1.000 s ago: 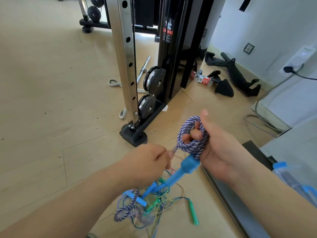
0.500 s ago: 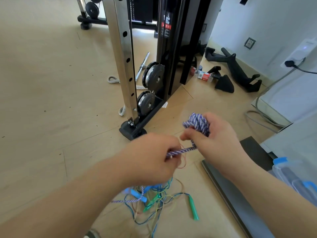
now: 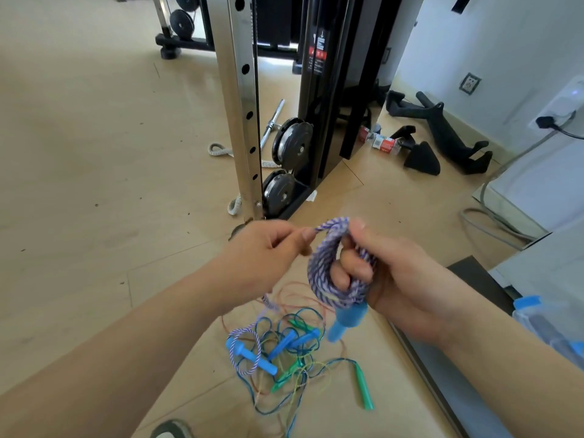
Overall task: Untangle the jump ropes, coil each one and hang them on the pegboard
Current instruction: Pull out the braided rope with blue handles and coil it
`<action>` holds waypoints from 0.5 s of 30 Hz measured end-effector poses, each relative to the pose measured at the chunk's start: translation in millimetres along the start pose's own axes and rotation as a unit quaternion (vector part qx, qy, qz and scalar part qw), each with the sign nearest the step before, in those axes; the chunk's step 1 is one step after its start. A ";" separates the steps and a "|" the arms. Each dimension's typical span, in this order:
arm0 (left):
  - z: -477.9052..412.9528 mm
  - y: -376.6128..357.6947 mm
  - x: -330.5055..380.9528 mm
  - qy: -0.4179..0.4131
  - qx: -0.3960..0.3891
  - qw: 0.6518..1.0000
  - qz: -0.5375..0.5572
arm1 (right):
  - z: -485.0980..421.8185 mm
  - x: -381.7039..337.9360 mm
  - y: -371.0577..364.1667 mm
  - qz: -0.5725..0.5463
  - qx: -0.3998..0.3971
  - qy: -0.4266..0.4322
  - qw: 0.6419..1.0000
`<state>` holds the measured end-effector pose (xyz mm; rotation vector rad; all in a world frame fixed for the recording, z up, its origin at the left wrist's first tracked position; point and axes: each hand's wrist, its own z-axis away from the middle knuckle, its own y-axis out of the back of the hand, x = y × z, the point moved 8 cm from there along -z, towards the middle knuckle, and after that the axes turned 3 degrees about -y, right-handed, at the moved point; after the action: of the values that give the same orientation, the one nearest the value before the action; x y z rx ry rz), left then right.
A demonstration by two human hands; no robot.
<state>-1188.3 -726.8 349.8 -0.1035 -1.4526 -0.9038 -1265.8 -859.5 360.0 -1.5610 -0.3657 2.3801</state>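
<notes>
The right hand (image 3: 401, 279) is gripping a coil (image 3: 319, 273) of purple-and-white rope. Its fingers (image 3: 350, 263) are curling through the loops and clenching them against the palm, and the thumb is pressing down at the coil's 12 o'clock. A blue handle (image 3: 346, 317) is hanging from the coil at 6 o'clock, just under the fist. At the coil's 10 o'clock the left hand (image 3: 262, 257) is pinching the same rope between thumb and forefinger, and a short stretch is running from that pinch onto the coil's top. On the floor (image 3: 94, 153), at the coil's 7 o'clock, a tangle (image 3: 284, 352) of thin blue, green and orange cords is lying, with a green handle (image 3: 363, 387) at its 4 o'clock edge.
</notes>
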 end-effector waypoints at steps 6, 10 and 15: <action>19.6 -68.4 -8.1 0.004 -0.194 0.957 -0.217 | -5.1 -5.2 39.5 -0.041 0.181 0.036 0.982; 25.9 -64.1 21.7 -0.089 -0.180 0.954 -0.224 | 5.1 -19.4 68.6 0.382 0.307 0.064 0.869; 15.2 -10.7 50.1 -0.154 -0.004 0.988 -0.029 | -0.3 -5.0 41.6 0.369 0.142 0.063 0.916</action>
<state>-1213.7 -748.7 391.5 -0.2152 -1.7464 -0.9720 -1267.2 -900.0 349.5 -1.9150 0.6977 2.6335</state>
